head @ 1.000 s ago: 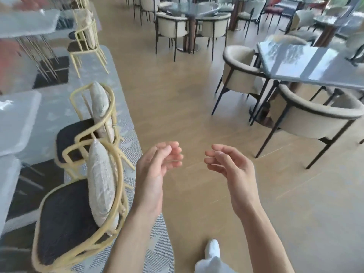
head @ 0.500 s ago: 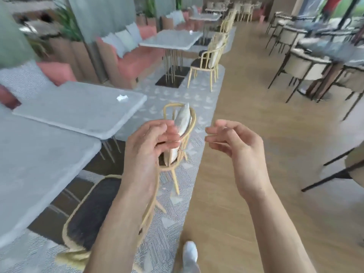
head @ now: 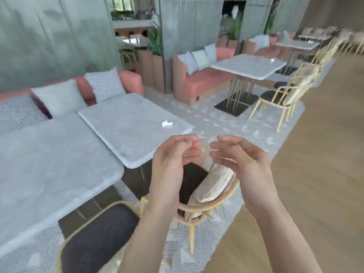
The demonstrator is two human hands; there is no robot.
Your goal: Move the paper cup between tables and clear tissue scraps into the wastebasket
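Observation:
A white crumpled tissue scrap (head: 167, 123) lies near the right edge of the second grey table (head: 126, 123). Another small white scrap (head: 272, 60) sits on the farther grey table (head: 248, 66). My left hand (head: 173, 164) and my right hand (head: 238, 160) are raised side by side in front of me, above a yellow chair. Both have loosely curled fingers and hold nothing. The nearer scrap is a little beyond and left of my left hand. No paper cup or wastebasket is in view.
A large grey table (head: 49, 168) fills the near left. Yellow chairs with dark seats (head: 208, 194) (head: 94, 239) stand below my hands on a patterned rug. Pink benches with cushions (head: 201, 79) line the wall. Wooden floor (head: 325, 174) runs along the right.
The view has swung left from the wooden aisle toward the grey tables and pink benches. The tissue scrap on the second table now appears nearer. Both hands stay raised and hold nothing.

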